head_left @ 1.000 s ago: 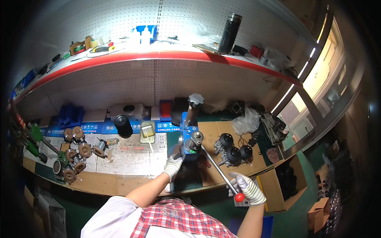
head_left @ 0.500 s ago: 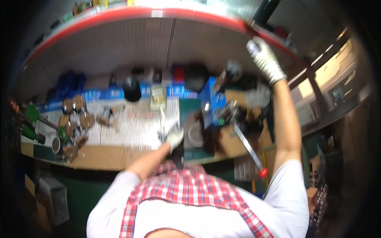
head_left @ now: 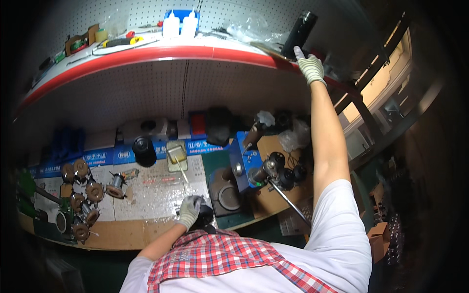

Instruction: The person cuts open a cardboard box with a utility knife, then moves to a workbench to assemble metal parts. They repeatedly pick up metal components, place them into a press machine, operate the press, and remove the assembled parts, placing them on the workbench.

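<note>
A: Left hand (head_left: 189, 210)?
B: It is sitting low before the surface (head_left: 211, 165), near the checked apron (head_left: 210, 251). Its fingers are curling around a black-capped part (head_left: 204, 217), partly hidden by the glove.
A: Right hand (head_left: 309, 67)?
B: It is hovering high at the red-edged shelf (head_left: 210, 52), by the foot of a black cylinder (head_left: 300, 31). One finger is pointing up; whether they are gripping or touching, I cannot tell.
A: And the surface?
B: Brown-ringed parts (head_left: 94, 192) are clustering at left beside a green tool (head_left: 31, 195). A shallow tray (head_left: 176, 155) is lying mid-surface, a brush leaning out of it. A blue press (head_left: 249, 168) is standing to the right, its lever (head_left: 290, 201) slanting toward the front; more black-capped units (head_left: 292, 175) are sitting beyond it.
A: The room?
B: Pegboard (head_left: 141, 12) is backing the shelf, where two white bottles (head_left: 181, 27) are standing. At right, light is showing through a bright opening (head_left: 386, 78); an open carton (head_left: 378, 241) is resting below.
</note>
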Demonstrator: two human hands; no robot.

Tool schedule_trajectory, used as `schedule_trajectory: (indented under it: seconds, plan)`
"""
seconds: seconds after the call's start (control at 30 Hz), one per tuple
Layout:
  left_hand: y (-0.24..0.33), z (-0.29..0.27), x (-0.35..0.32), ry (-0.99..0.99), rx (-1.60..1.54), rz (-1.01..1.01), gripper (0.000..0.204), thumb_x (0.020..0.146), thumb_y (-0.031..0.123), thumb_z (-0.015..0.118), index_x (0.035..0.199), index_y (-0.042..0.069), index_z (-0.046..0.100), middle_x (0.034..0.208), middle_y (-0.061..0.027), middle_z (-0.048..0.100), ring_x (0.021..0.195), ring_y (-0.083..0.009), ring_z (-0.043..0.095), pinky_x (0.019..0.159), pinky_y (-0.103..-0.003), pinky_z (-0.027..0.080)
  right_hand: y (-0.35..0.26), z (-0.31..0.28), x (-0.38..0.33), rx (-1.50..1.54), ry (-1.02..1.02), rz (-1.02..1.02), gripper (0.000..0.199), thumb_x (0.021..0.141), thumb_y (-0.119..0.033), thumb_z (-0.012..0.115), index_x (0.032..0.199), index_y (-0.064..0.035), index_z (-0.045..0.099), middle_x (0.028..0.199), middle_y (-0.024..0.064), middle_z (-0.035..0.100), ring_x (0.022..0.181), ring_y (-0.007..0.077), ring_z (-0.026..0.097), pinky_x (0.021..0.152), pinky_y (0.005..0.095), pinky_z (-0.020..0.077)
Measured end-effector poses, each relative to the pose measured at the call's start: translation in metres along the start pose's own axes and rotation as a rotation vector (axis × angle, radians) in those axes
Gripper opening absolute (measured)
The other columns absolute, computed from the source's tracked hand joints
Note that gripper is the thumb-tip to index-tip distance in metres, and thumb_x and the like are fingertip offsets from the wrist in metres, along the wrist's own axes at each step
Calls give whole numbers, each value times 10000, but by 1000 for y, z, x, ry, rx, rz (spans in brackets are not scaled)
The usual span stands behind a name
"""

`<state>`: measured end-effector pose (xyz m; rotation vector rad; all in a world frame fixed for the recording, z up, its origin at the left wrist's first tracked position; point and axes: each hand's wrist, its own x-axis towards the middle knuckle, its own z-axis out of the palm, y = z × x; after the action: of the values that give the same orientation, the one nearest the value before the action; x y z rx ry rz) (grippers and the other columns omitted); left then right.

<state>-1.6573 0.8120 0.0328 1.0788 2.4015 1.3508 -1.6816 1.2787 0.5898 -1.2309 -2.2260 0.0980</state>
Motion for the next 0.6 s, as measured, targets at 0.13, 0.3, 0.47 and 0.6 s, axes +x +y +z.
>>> schedule_trajectory:
  seconds: [0.13,0.3,0.47,0.6]
  plan:
    - [22,-10,-12,-20,57,-4,191,931,194,614,1062,128,737,1126,-180,675,1046,-399,621,971,-467,494,-58,3,17,-101,-488,-171,1004,865,-799,477,1350,75,578,1329,278,617,1327,341,548,1111,392,405]
    - [3,-16,-3,-154,89,6,228,951,230,570,1046,138,756,1115,-198,701,1057,-392,642,970,-478,501,-107,-17,-7,-129,-893,-259,963,791,-675,659,1364,91,546,1319,250,632,1264,335,586,1060,385,441]
    - [8,-21,9,-285,85,23,272,976,237,517,1093,135,740,1098,-219,696,1005,-423,650,941,-476,514,-94,-53,-30,-185,-576,-361,957,723,-548,810,1350,118,528,1292,253,641,1205,342,622,1013,383,482]
    - [1,-26,13,-324,218,-63,313,995,347,525,1138,159,731,1091,-209,704,1028,-405,657,937,-491,518,-52,-73,-44,-153,-42,-486,921,655,-481,859,1348,25,525,1294,291,595,1220,409,597,1044,427,492]
